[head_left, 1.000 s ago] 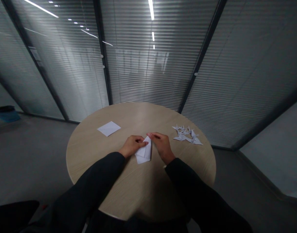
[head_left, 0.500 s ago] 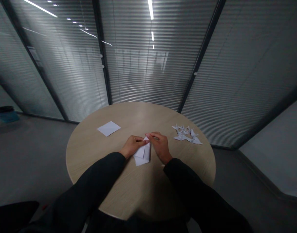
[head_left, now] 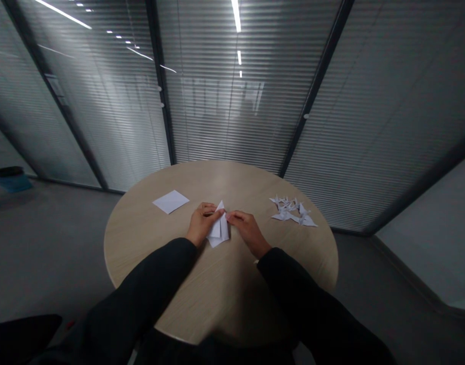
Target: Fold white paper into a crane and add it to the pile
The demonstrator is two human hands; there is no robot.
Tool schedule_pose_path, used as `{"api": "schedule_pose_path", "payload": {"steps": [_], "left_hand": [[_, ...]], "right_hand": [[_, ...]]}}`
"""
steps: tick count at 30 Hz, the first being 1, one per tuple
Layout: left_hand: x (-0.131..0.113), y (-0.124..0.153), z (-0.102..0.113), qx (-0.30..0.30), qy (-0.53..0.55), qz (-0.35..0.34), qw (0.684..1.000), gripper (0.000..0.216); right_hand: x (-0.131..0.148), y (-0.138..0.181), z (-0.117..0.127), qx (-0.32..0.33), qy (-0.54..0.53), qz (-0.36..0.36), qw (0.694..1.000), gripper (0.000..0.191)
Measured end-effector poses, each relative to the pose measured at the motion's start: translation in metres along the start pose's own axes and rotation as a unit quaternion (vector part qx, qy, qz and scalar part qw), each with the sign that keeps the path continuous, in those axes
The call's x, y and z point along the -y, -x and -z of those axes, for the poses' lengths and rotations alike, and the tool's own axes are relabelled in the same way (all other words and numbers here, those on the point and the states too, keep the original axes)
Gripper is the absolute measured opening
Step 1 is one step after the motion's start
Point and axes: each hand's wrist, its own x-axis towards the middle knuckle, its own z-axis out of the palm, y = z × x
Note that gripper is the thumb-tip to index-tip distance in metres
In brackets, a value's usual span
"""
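Note:
A partly folded piece of white paper [head_left: 219, 232] stands between my hands over the middle of the table, its narrow point facing away from me and loose flaps toward me. My left hand [head_left: 202, 222] grips its left side, thumb lying across the front near the tip. At the right edge, the fingertips of my right hand [head_left: 247, 228] pinch the paper just below the point. The fingers behind the paper are partly hidden.
The round wooden table [head_left: 186, 299] carries a flat stack or sheet of white paper [head_left: 171, 201] at the back left. Several folded paper cranes [head_left: 293, 210] lie heaped at the right. Glass partitions with blinds [head_left: 224, 121] rise behind the table. A blue bin [head_left: 11, 180] stands far left.
The folded paper has shifted slightly left and away from me. My right hand has slid from the tip down to the right edge, leaving the point uncovered.

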Motion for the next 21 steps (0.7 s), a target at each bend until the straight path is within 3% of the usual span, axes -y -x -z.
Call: {"api": "schedule_pose_path", "payload": {"steps": [10, 17, 21], "left_hand": [[0.002, 0.003, -0.003, 0.021, 0.045, 0.033, 0.998, 0.026], [-0.013, 0.006, -0.002, 0.068, 0.091, 0.098, 0.989, 0.038], [-0.012, 0.006, -0.001, 0.066, 0.12, 0.11, 0.985, 0.04]], "right_hand": [[-0.004, -0.002, 0.004, -0.034, 0.045, 0.037, 0.998, 0.02], [-0.003, 0.0, 0.004, -0.008, 0.046, 0.046, 0.998, 0.018], [-0.002, 0.002, 0.002, -0.007, 0.057, 0.043, 0.997, 0.019]]}}
